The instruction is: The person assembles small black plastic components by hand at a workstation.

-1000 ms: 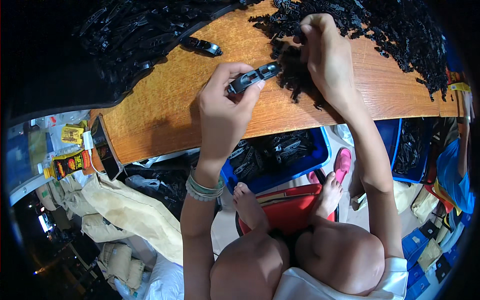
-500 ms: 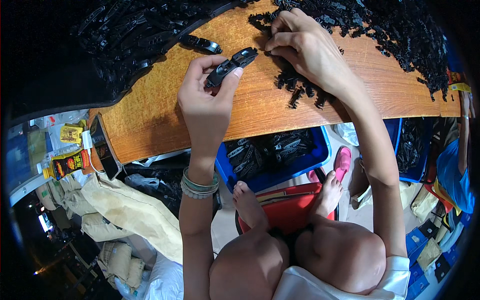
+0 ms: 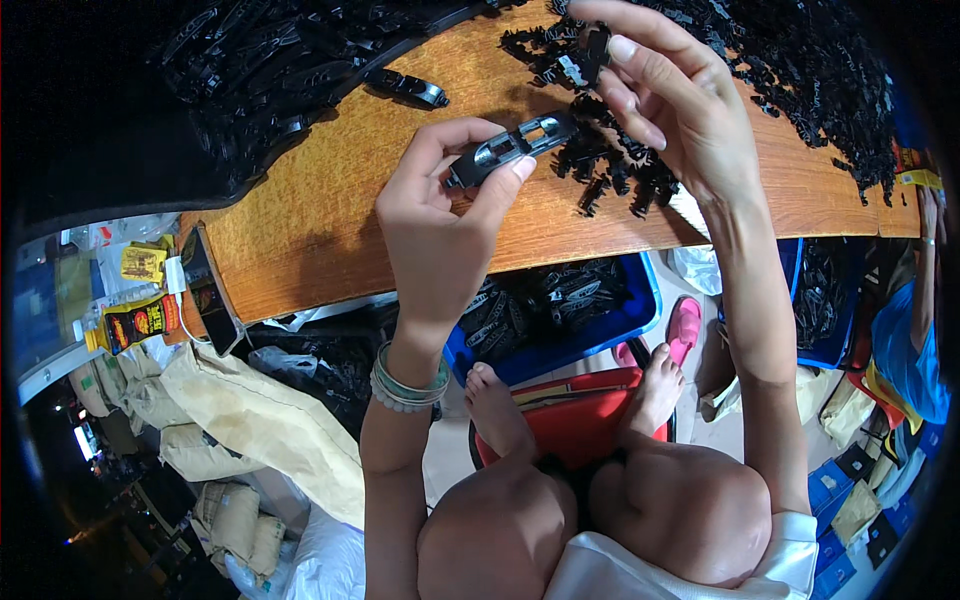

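My left hand (image 3: 435, 205) grips a long, glossy black plastic housing (image 3: 510, 150) between thumb and fingers above the wooden table. Two rectangular openings show along its upper side, and its far end tilts up to the right. Farther right and higher, my right hand (image 3: 690, 100) pinches a small black plastic piece (image 3: 597, 45) between thumb and forefinger; its exact shape is hard to make out. Below that hand lies a loose cluster of small black clips (image 3: 600, 165). Another black housing (image 3: 407, 87) rests alone on the table, left of the one I hold.
A black heap of housings (image 3: 260, 50) fills the far left, and small clips (image 3: 800, 80) are piled at far right. Under the wooden table (image 3: 310, 220) stands a blue bin (image 3: 650, 290) of black parts. At the right edge appears another person's arm (image 3: 927, 270).
My right hand has lifted off the clip cluster and turned palm inward, with a small black piece in its fingers. My left hand has moved right and slightly tilted the housing.
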Tool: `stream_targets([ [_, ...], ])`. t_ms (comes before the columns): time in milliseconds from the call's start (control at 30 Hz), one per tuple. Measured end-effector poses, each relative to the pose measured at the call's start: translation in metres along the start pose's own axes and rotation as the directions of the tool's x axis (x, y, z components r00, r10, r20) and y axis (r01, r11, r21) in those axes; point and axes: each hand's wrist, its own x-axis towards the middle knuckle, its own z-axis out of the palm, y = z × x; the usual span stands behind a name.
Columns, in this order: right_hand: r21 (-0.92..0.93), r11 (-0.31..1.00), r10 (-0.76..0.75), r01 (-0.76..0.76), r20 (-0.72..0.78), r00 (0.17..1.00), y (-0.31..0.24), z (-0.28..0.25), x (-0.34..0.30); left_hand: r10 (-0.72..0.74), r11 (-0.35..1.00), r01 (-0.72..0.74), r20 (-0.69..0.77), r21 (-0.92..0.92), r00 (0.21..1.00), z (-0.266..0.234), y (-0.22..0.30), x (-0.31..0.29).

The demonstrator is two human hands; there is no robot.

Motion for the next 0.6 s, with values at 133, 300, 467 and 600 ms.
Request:
stream_targets([
  [133, -0.234, 0.972, -0.045, 0.01, -0.145, 0.988, 0.004, 0.013, -0.014, -0.022, 1.0, 0.023, 0.026, -0.021, 0.999, 0.001, 0.003, -0.003],
  [300, -0.579, 0.775, -0.315, 0.251, -0.011, 0.949, 0.022, 0.026, -0.024, -0.011, 0.999, 0.013, 0.065, -0.037, 0.998, 0.001, 0.004, -0.006],
  [467, -0.734, 0.575, -0.434, 0.361, 0.1, 0.895, 0.018, 0.028, -0.03, -0.053, 0.97, 0.091, 0.167, -0.227, 0.984, 0.002, 0.009, -0.009],
  [600, -0.789, 0.462, -0.439, 0.405, 0.193, 0.877, 0.013, 0.026, -0.034, -0.081, 0.969, 0.118, 0.173, -0.218, 0.982, 0.001, 0.009, -0.009],
])
